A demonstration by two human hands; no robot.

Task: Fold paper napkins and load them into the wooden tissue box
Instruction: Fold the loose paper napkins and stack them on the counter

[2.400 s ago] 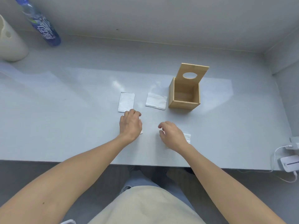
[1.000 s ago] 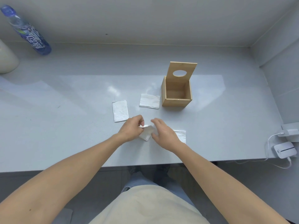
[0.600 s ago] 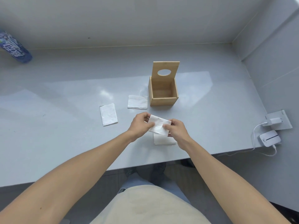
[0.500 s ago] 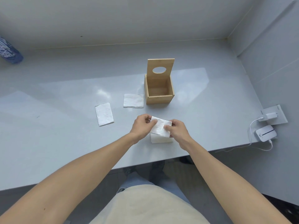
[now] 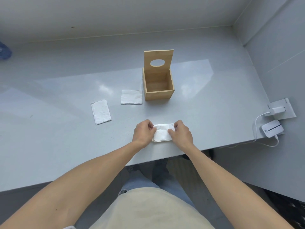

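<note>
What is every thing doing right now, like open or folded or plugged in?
wooden tissue box: lid up, looks empty
held napkin: pinched by both hands
left hand: gripping
right hand: gripping
square napkin: folded, flat
long napkin: folded, flat
charger: plugged in

Both hands, left hand (image 5: 143,133) and right hand (image 5: 181,133), pinch a white folded paper napkin (image 5: 162,132) on the grey table (image 5: 206,113), near the open-lidded wooden tissue box (image 5: 158,93).

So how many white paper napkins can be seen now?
3: one held by both hands, maybe more beneath; one square beside the wooden box; one rectangular further left.
</note>
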